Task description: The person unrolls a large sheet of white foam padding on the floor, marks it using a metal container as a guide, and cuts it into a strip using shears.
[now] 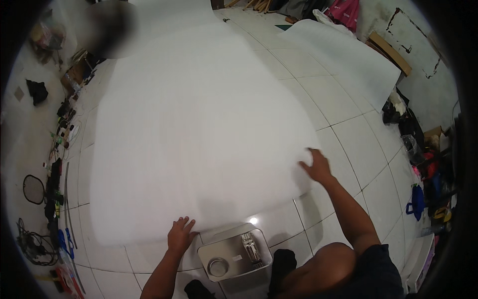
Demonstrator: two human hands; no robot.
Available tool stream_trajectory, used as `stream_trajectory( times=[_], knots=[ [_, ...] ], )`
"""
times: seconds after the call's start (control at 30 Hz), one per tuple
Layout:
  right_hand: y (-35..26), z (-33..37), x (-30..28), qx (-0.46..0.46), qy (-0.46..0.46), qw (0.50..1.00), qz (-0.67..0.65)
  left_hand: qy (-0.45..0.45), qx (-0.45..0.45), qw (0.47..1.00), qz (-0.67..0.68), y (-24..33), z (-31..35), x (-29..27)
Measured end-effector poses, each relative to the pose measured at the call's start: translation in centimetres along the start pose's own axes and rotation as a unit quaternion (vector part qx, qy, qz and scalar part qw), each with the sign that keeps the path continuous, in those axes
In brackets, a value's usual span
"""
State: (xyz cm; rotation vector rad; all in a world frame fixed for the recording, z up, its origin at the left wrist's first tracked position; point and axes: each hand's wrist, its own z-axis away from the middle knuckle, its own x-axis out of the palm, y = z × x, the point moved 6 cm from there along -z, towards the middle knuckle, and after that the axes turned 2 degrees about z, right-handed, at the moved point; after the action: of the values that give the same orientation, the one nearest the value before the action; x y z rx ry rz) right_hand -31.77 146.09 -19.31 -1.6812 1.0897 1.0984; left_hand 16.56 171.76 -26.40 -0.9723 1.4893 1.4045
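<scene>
a person is crouching over a white tiled floor (348, 134), seen from above through a wide, curved lens. a large white foam sheet (199, 124) is lying flat on the floor and filling most of the view. the left hand (180, 234) is resting palm down on the near edge of the sheet, fingers spread, its grip open and holding nothing. the right hand (315, 165) is pressing flat on the sheet's right edge, well apart from the left hand, its grip also open with fingers splayed.

just beside the left hand, toward the person's body, a grey metal box-like device (234, 256) with a round recess and a small metal part on top is sitting on the floor. between the two hands, a bright spot of light is reflecting off a tile.

beyond the right hand, further away, a second white sheet (343, 55) is lying on the floor. far out past the left hand, cables, tools and a dark racket (34, 189) are lining the wall. bags and clutter are piled along the far right.
</scene>
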Motion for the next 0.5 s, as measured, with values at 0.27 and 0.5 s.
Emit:
stream_trajectory(
  times=[0.27, 0.5],
  knots=[
    [-30.9, 10.0, -12.3, -0.539, -0.241, 0.770, -0.241, 0.001, -0.002, 1.000, 0.013, -0.4, 0.3, 0.1],
    [-30.2, 10.2, -11.8, -0.548, -0.249, 0.764, -0.233, -0.047, -0.050, 0.998, 0.011, -1.8, 0.5, 1.1]
  ],
)
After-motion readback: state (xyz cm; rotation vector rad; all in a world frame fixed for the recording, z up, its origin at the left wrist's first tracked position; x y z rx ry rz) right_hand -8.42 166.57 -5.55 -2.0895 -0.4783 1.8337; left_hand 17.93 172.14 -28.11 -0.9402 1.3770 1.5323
